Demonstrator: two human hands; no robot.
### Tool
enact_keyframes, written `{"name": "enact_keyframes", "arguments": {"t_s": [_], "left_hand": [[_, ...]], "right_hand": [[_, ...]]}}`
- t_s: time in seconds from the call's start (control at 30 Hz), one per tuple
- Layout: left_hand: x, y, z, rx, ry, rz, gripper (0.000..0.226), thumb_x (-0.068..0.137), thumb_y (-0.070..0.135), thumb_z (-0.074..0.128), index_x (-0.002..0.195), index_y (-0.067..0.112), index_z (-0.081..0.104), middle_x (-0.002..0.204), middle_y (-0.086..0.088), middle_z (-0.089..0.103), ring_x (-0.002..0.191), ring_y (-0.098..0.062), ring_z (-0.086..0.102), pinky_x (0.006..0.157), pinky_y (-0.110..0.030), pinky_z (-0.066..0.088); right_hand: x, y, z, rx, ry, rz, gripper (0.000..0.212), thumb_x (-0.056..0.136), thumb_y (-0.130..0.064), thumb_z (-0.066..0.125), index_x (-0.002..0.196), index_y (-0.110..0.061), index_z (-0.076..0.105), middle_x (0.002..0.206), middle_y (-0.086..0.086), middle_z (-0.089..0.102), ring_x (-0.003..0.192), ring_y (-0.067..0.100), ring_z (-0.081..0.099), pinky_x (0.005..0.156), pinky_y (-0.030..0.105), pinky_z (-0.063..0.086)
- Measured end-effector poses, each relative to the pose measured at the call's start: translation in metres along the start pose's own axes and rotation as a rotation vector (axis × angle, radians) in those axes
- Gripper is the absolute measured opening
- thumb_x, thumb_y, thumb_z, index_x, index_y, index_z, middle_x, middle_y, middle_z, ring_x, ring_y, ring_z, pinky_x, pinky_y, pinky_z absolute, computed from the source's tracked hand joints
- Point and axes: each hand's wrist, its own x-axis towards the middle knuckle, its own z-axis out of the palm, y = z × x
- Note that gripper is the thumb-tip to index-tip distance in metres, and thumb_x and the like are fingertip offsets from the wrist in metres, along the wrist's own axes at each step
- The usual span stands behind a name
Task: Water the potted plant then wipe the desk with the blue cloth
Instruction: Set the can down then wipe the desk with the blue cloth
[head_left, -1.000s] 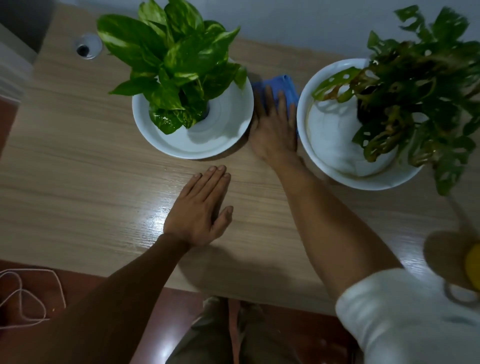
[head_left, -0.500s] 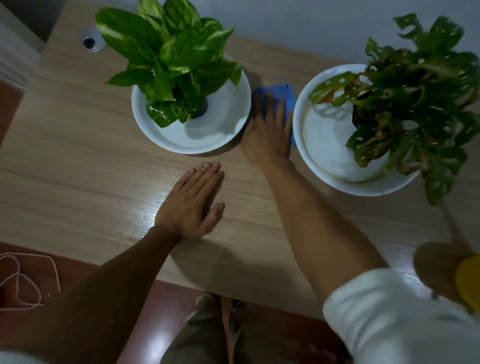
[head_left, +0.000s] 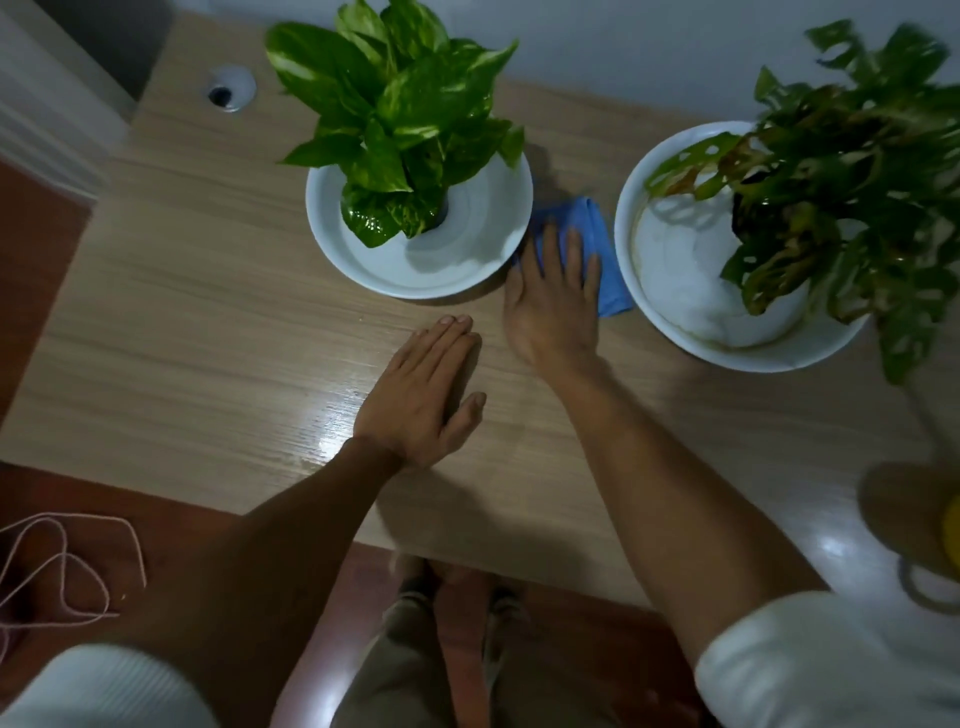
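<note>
The blue cloth (head_left: 602, 249) lies flat on the wooden desk (head_left: 197, 322) between two white pots. My right hand (head_left: 553, 299) presses down on it with fingers spread, covering its left half. My left hand (head_left: 421, 400) rests flat on the desk, palm down, holding nothing, just left of and nearer than the right hand. The left pot (head_left: 467, 260) holds a bright green plant (head_left: 400, 114). The right pot (head_left: 675, 332) holds a darker plant with holed leaves (head_left: 841, 171).
A round cable hole (head_left: 228, 93) sits at the desk's far left corner. A partly visible yellow object (head_left: 948, 535) with a dark rim lies at the right edge. A wall runs behind the desk. A pink cord (head_left: 67, 566) lies on the red floor.
My right hand has drawn the cloth slightly nearer, out from the gap between the pots. My left hand stays flat on the desk. The view has shifted a little.
</note>
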Motion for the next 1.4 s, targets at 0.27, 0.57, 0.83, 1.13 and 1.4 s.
{"name": "enact_keyframes", "arguments": {"t_s": [0.27, 0.57, 0.83, 1.13, 1.4], "left_hand": [[-0.043, -0.038, -0.048, -0.027, 0.056, -0.241, 0.069, 0.1, 0.042, 0.05, 0.156, 0.004, 0.038, 0.165, -0.013, 0.037, 0.155, -0.028, 0.031, 0.127, -0.045, 0.024], [-0.091, -0.167, -0.096, 0.065, -0.014, -0.424, 0.074, 0.102, 0.045, 0.028, 0.164, 0.008, 0.014, 0.174, -0.011, 0.008, 0.162, -0.024, 0.004, 0.132, -0.045, 0.005], [-0.085, -0.241, -0.112, 0.086, -0.024, -0.442, 0.073, 0.105, 0.047, 0.025, 0.165, 0.008, 0.007, 0.174, -0.012, 0.001, 0.162, -0.021, -0.004, 0.132, -0.046, 0.001], [-0.082, -0.255, -0.099, 0.123, 0.055, -0.431, 0.075, 0.104, 0.052, 0.026, 0.165, 0.01, 0.013, 0.175, -0.009, 0.008, 0.162, -0.017, -0.001, 0.132, -0.042, 0.001], [-0.081, -0.259, -0.098, 0.176, 0.082, -0.411, 0.074, 0.104, 0.051, 0.032, 0.163, 0.008, 0.02, 0.173, -0.01, 0.015, 0.162, -0.021, 0.005, 0.131, -0.042, 0.002]], "right_hand": [[-0.097, -0.067, 0.032, -0.012, -0.028, 0.001, 0.063, 0.109, -0.044, 0.013, 0.167, -0.02, 0.013, 0.175, 0.002, 0.011, 0.162, 0.029, 0.001, 0.128, 0.056, 0.005], [-0.105, -0.19, 0.058, 0.006, -0.017, -0.119, 0.063, 0.109, -0.042, 0.018, 0.167, -0.019, 0.011, 0.175, 0.001, 0.009, 0.162, 0.029, 0.004, 0.129, 0.056, 0.008], [-0.031, -0.281, 0.069, 0.01, -0.038, -0.167, 0.062, 0.109, -0.044, 0.013, 0.167, -0.024, 0.006, 0.175, -0.001, 0.008, 0.162, 0.027, 0.002, 0.129, 0.054, 0.003], [0.096, -0.327, 0.057, 0.11, -0.079, 0.01, 0.063, 0.109, -0.044, 0.011, 0.167, -0.022, 0.0, 0.175, 0.002, -0.008, 0.161, 0.027, -0.011, 0.127, 0.053, -0.013], [0.19, -0.332, 0.051, 0.142, 0.022, 0.27, 0.067, 0.108, -0.041, 0.011, 0.166, -0.01, 0.0, 0.173, 0.017, -0.007, 0.159, 0.042, -0.011, 0.127, 0.057, -0.011]]}}
